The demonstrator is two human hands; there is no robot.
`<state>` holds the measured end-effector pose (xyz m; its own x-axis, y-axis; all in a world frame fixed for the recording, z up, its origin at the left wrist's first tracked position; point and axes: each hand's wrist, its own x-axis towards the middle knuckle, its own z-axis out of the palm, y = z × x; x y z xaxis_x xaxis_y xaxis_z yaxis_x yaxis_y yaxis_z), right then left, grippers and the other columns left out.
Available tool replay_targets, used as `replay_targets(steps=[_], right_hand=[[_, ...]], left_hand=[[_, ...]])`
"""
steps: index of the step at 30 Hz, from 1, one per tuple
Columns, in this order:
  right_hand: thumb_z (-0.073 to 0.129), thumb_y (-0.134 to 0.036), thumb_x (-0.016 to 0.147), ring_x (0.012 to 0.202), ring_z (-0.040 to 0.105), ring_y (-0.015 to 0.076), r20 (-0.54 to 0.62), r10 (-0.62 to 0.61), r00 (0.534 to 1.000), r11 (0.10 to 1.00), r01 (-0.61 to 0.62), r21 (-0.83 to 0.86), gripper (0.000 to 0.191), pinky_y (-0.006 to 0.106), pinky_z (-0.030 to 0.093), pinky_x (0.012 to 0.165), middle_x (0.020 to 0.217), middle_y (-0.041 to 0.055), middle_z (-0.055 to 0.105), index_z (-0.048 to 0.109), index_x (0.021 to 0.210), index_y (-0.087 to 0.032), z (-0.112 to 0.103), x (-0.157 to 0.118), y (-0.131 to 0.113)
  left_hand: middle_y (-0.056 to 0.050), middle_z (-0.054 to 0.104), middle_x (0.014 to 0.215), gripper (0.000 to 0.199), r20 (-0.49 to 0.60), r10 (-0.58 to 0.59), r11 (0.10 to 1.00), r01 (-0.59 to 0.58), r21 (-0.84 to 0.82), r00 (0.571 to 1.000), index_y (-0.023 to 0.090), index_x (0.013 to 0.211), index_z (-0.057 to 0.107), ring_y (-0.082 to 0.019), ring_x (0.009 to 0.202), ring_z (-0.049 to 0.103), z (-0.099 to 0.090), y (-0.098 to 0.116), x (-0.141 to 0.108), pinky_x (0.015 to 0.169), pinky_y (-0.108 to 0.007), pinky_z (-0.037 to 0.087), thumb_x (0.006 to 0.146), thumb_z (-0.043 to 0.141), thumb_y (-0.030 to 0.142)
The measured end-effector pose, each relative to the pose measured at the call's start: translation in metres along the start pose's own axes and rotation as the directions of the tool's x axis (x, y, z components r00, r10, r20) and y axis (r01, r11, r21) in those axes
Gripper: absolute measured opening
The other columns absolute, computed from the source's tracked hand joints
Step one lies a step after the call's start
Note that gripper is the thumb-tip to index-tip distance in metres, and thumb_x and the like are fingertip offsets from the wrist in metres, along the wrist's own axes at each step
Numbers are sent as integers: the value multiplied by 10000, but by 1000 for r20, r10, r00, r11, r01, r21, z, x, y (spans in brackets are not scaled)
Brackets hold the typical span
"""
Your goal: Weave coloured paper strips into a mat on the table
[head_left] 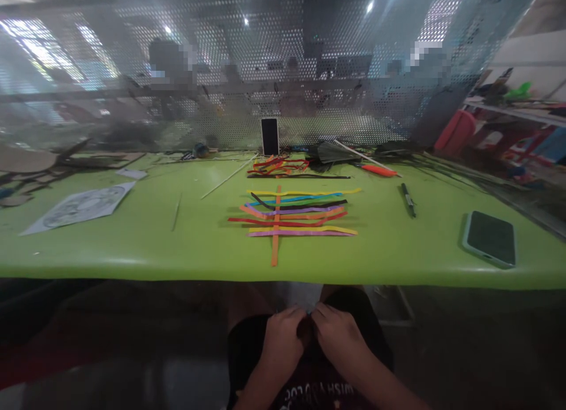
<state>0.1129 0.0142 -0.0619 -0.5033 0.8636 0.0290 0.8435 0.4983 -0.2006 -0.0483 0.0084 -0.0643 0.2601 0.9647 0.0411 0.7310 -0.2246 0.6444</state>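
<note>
Multicoloured flat, ribbon-like strips [305, 217] lie mid-scene on the glossy green tabletop [212, 245], crossing one narrow orange strip [275, 248]; interlacing seems part-done. Below the near edge, the left hand [286, 334] and right hand [336, 332] meet; continuing would call for raising them. Fingers curl inward; whether gripping anything, I cannot tell.

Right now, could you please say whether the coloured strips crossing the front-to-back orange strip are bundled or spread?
Spread: the coloured strips lie in rows across the front-to-back orange strip, though some overlap.

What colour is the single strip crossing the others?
The crossing strip is orange, best seen in the head view.
</note>
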Motion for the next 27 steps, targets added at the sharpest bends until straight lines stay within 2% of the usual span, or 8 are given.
replay_targets(steps=[10, 15, 20, 24, 27], right_hand=[[516, 10, 865, 807, 698, 199, 19, 16, 1000, 1000, -16, 10, 255, 275, 459, 676, 925, 65, 735, 688, 917, -170, -4, -1, -3], [505, 12, 847, 823, 700, 210, 60, 35, 998, 999, -35, 5, 293, 279, 482, 693, 958, 91, 739, 697, 953, -181, -4, -1, -4], [465, 12, 828, 913, 699, 210, 136, 9, 991, 995, -23, 100, 362, 280, 508, 831, 1049, 111, 737, 699, 1047, -155, -7, -7, -5], [423, 12, 821, 945, 698, 208, 157, 27, 987, 983, -54, 175, 401, 283, 512, 878, 1066, 122, 733, 708, 1057, -143, -12, -9, -4], [413, 11, 821, 937, 700, 207, 133, 44, 990, 980, -69, 188, 412, 286, 519, 874, 1030, 116, 740, 721, 1040, -153, -16, -7, -2]], left_hand=[[-14, 630, 719, 196, -14, 16, 1000, -16, -23, 1000, 194, 671, 591, -177, 686, 608, -3, -2, 0, 623, -272, 346, 745, 565, 15], [-37, 651, 740, 162, -46, 55, 998, -54, 13, 997, 206, 686, 603, -201, 700, 634, 0, -3, -2, 624, -290, 369, 795, 600, 87], [-38, 683, 763, 157, -62, 97, 995, -96, 16, 993, 199, 748, 653, -195, 701, 660, 4, -4, -3, 624, -280, 386, 824, 579, 83], [-41, 676, 751, 152, -82, 119, 990, -112, 90, 989, 189, 745, 644, -197, 685, 663, 8, -3, -6, 607, -276, 386, 824, 580, 76], [-47, 681, 784, 157, -49, 114, 982, -105, 158, 992, 187, 765, 642, -210, 723, 678, 7, 0, -7, 623, -282, 402, 822, 573, 58]])
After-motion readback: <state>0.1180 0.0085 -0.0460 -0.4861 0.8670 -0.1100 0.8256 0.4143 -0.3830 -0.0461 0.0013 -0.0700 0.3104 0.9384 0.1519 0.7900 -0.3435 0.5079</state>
